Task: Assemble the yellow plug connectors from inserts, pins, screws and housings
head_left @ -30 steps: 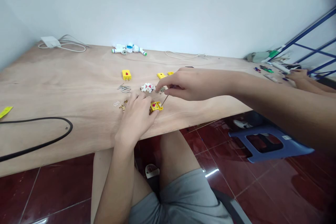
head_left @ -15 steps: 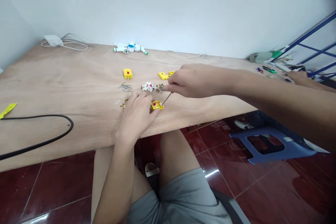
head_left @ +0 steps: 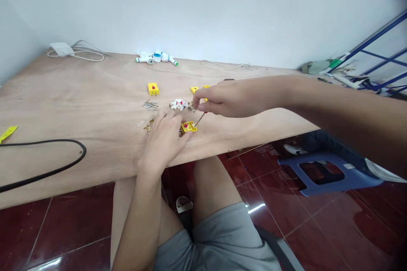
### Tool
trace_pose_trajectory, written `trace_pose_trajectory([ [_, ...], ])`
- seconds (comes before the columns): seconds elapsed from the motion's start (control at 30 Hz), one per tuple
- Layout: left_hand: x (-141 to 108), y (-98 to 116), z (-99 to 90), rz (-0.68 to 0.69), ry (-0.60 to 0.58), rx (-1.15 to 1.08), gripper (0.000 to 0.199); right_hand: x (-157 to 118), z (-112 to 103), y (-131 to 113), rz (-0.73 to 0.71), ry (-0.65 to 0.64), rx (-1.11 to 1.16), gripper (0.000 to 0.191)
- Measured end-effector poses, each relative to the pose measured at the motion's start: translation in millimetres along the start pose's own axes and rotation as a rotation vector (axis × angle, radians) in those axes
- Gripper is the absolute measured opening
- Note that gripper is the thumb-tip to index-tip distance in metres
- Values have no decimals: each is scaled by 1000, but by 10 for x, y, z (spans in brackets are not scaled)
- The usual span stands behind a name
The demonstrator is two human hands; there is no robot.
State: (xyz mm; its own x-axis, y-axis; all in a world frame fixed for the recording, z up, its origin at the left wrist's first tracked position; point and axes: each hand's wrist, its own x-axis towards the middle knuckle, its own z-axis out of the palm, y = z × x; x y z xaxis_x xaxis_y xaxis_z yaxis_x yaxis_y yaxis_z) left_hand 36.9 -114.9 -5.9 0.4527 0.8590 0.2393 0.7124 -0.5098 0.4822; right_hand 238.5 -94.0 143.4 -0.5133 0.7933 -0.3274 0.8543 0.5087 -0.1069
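Yellow thermocouple connector [head_left: 188, 127] lies flat on the near part of the plywood table [head_left: 79, 93], its red dot facing up and its long axis running roughly left to right. The left grip [head_left: 163, 142] is closed on it from the near side, fingers curled over its left end. The right grip [head_left: 216, 102] reaches in from the far right, pinched around a thin precision screwdriver [head_left: 199, 120]. The shaft slants down and to the left, with its tip at the connector's upper right corner; whether it touches is too small to tell. The left grip is the nearer to the connector, while the right sits above and beyond it.

Just beyond lie a heap of small white-and-red plastic pieces [head_left: 177, 104], some brass screws [head_left: 190, 106] and a cluster of grey metal pins [head_left: 150, 105]. A second yellow connector [head_left: 153, 89] stands further back. Against the wall sit white plastic pipe fittings [head_left: 155, 57], and a black cable [head_left: 83, 150] curves across the table's left side. Below the table edge are dark red floor tiles [head_left: 63, 224] and a blue plastic stool [head_left: 327, 173]
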Motion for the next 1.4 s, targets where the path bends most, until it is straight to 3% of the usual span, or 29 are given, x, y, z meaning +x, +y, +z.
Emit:
trace_pose_trajectory([
  [0.13, -8, 17, -16, -11, -10, -6, 18, -12, -65, -24, 15, -51, -111, 25],
  [0.33, -9, 34, -37, -17, -18, -2, 20, 44, -7, 16, 137, -61, -199, 53],
  [0.5, -3, 34, -40, -20, -27, -36, 11, 23, -13, 44, -36, -27, -163, 31],
  [0.6, 0, 32, -39, -16, -29, -29, 12, 43, -33, 48, -85, -31, -130, 31],
  [0.83, 6, 27, -30, -13, -20, -24, 10, 140, -92, 71, 146, -198, -100, 51],
  [1.03, 8, 8, -17, -6, -19, -39, 9, 67, -66, 91, -65, -32, -159, 28],
  [1.13, 8, 8, -16, -10, -17, -43, 9, 74, -52, 106, -121, -60, -143, 30],
  [1.27, 10, 20, -22, -13, -27, -32, 8, 128, -49, 128, 17, -113, -120, 46],
  [1.4, 19, 25, -20, -15, -17, -33, 8, 114, -59, 109, 165, -152, -122, 47],
])
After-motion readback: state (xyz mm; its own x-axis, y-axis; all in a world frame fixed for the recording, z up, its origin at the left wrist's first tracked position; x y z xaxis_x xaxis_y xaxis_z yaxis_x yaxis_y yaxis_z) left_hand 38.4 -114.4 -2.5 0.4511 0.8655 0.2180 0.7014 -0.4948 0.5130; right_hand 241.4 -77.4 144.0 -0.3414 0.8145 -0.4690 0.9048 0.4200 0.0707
